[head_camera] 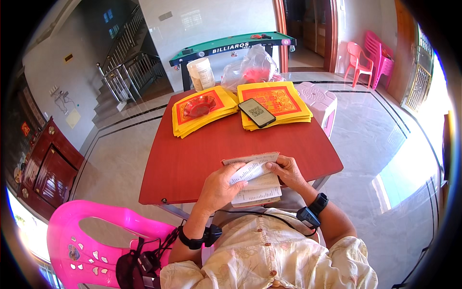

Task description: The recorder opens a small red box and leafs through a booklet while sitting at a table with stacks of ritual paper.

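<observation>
A small printed booklet [257,195] with a reddish cover lies open between my hands at the near edge of a red wooden table [202,155]. My left hand [221,188] grips its left side, thumb on a page. At the upper right, my right hand [287,169] pinches a curved page between thumb and fingers. Farther back on the table are two stacks of yellow paper with red printed panels. A clear red dish [199,107] rests on the left paper stack [186,126]. A smartphone [257,112] showing a square code lies on the right paper stack [288,121].
Behind the stacks stand a white plastic tub [201,74] and a clear plastic bag [258,65] with pinkish contents. A pale pink stool [317,94] is at the table's right. To my left, a pink plastic chair [86,209] holds black cables. A toy billiard table [231,45] stands by the wall.
</observation>
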Demonstrator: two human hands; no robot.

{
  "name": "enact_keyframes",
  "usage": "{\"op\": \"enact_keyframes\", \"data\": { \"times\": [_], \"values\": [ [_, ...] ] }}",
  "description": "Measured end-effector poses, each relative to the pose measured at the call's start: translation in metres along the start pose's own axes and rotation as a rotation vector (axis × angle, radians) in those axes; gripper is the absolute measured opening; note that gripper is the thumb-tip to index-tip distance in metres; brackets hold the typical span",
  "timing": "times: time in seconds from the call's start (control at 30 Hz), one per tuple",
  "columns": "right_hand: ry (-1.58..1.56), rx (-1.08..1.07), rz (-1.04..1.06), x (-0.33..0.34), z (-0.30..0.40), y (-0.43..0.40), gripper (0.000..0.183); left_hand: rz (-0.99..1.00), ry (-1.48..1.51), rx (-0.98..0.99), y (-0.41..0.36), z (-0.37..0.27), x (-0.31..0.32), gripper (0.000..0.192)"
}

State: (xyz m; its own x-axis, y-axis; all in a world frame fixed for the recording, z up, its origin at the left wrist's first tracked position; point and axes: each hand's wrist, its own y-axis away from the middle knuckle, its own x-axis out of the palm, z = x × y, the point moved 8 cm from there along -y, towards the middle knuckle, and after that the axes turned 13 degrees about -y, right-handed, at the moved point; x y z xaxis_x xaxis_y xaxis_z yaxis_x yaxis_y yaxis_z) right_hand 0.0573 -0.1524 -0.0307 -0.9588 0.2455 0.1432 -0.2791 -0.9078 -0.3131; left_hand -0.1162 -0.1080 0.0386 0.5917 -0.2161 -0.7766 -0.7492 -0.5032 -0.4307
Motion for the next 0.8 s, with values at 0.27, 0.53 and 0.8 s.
{"op": "enact_keyframes", "data": {
  "times": [0.27,0.53,0.8],
  "values": [
    [0.021,-0.005,0.003,-0.004,-0.004,0.000,0.033,-0.004,-0.004,0.034,-0.001,-0.008,-0.002,0.044],
    [0.003,-0.001,-0.011,-0.002,-0.003,0.000,0.034,0.077,-0.084,0.109,0.002,-0.013,0.003,0.032],
    [0.007,-0.018,-0.011,-0.003,-0.004,-0.001,0.032,0.056,-0.056,0.124,0.003,-0.007,0.007,0.014]
  ]
}}
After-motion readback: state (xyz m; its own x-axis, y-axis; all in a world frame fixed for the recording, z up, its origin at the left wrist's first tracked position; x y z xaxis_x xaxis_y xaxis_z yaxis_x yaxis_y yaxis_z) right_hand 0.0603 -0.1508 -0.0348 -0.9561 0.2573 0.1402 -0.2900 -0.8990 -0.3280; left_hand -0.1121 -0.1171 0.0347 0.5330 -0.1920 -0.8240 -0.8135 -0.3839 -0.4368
